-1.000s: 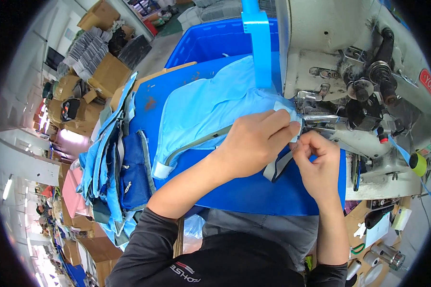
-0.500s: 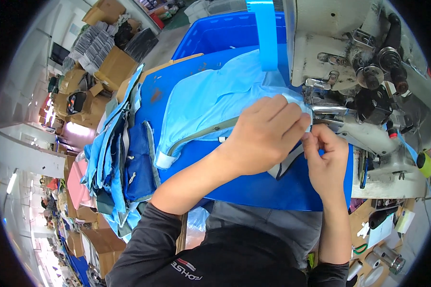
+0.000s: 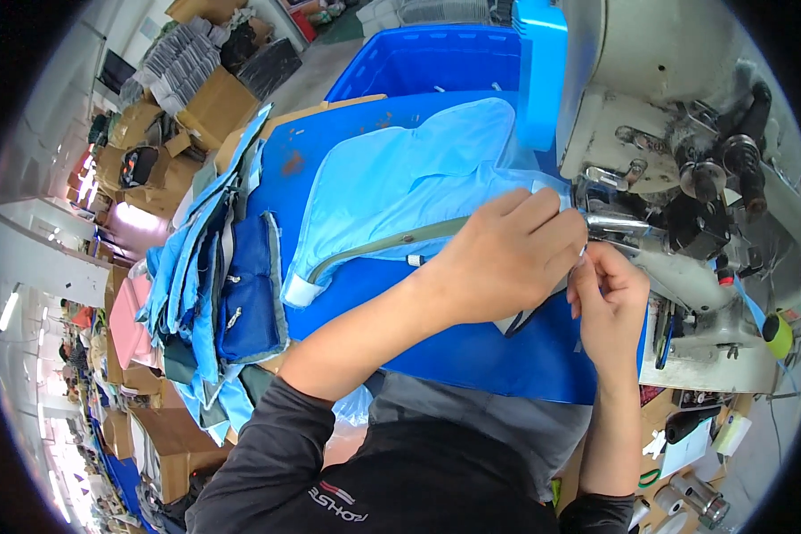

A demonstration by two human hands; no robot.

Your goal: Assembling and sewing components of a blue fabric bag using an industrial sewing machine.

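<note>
A light blue fabric piece (image 3: 400,169) with an olive-green strip (image 3: 392,240) along its lower side lies on a blue work surface (image 3: 454,356). Its right end reaches the metal arm (image 3: 623,222) of a sewing machine (image 3: 685,142). My left hand (image 3: 516,254) is closed at that end, fingers bent over the fabric edge. Just right of it, my right hand (image 3: 610,298) pinches at the same edge, its fingertips almost meeting the left ones. What sits between the fingertips is too small to tell. A dark-edged corner (image 3: 514,322) shows under my left hand.
Left of the work hangs a stack of blue fabric pieces (image 3: 196,276) beside a dark blue zippered pouch (image 3: 254,294). A blue bin (image 3: 427,62) stands behind. A bright blue upright strip (image 3: 540,80) borders the machine. Lower right are green-handled scissors (image 3: 650,478) and spools.
My view has shifted slightly, with the machine sitting farther right. Both hands stay together at the fabric's end, and less of the dark-edged corner shows under my left hand.
</note>
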